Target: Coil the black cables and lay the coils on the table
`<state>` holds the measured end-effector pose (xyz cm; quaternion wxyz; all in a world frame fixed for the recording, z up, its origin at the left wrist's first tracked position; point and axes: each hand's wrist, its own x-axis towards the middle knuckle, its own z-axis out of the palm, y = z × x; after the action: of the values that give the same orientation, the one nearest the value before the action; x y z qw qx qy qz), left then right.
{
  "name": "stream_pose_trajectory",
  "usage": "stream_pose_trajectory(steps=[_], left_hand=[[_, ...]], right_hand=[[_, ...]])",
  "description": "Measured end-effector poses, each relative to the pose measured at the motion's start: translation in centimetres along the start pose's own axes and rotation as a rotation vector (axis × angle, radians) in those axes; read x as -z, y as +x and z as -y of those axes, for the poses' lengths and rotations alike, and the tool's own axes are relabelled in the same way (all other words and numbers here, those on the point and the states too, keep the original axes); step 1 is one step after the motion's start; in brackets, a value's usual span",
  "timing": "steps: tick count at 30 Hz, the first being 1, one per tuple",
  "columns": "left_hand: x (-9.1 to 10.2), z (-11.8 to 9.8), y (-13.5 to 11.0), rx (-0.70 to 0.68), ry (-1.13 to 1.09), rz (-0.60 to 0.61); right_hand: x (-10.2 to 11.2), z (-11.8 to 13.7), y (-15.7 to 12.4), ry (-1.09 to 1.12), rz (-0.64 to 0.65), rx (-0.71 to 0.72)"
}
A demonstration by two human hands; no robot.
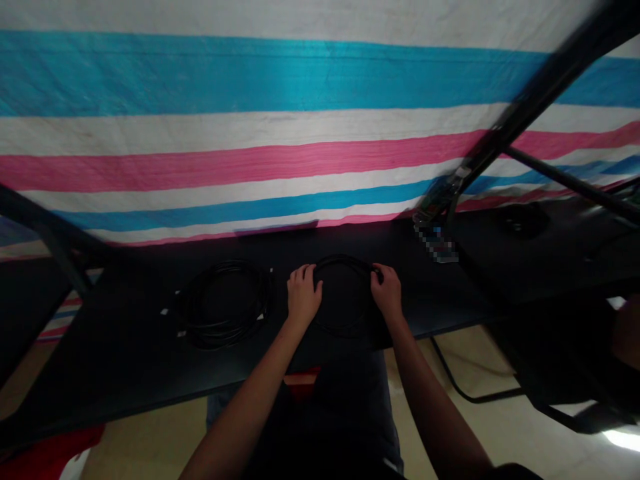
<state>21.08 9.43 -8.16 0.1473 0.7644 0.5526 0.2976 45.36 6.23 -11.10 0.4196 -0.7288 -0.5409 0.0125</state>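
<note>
A loop of black cable [345, 259] lies on the dark table between my two hands. My left hand [303, 295] is closed over the loop's left side, thumb turned inward. On the opposite side, my right hand [388, 291] has its fingers curled round the cable, with a dark bit of it showing at the fingertips. The near part of the loop is hard to make out against the black surface. To the left rests a bigger coil of black cables [220, 325] with small white tags or ends, touched by neither hand.
The black tabletop [135, 353] runs left to right. A striped sheet [250, 167] hangs behind it. A clear bottle [434, 200] and a pixelated item [440, 245] are at the right, near a dark slanted frame bar [520, 123]. A person's dark-clothed part shows at far right.
</note>
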Motion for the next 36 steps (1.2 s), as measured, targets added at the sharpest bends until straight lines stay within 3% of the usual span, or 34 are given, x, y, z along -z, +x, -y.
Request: stream_pose_trajectory(steps=[6,11,15,18,27,32,36], left_hand=[[-0.4,0.2,1.2,-0.014,0.026,0.066],[1.3,2.0,1.9,-0.020,0.025,0.155],[2.3,2.3,1.2,0.001,0.070,0.182],[2.4,1.8,0.7,0.011,0.124,0.182],[2.2,1.0,-0.7,0.044,0.138,0.145],[1.7,0.1,-2.7,0.082,0.118,0.076],[1.5,-0.3,-4.8,0.035,0.040,-0.007]], right_hand=[[0.7,0.4,-2.0,0.024,0.035,0.041],[1.8,0.1,-4.4,-0.048,-0.017,0.037],[1.9,-0.6,-5.8,-0.156,-0.022,0.053],[1.5,-1.4,-4.9,-0.166,0.017,0.068],[0.5,-2.2,1.2,-0.031,0.159,0.101],[-0.1,-1.5,1.5,-0.002,0.105,0.075],[0.7,-1.3,0.0,0.057,0.033,0.011]])
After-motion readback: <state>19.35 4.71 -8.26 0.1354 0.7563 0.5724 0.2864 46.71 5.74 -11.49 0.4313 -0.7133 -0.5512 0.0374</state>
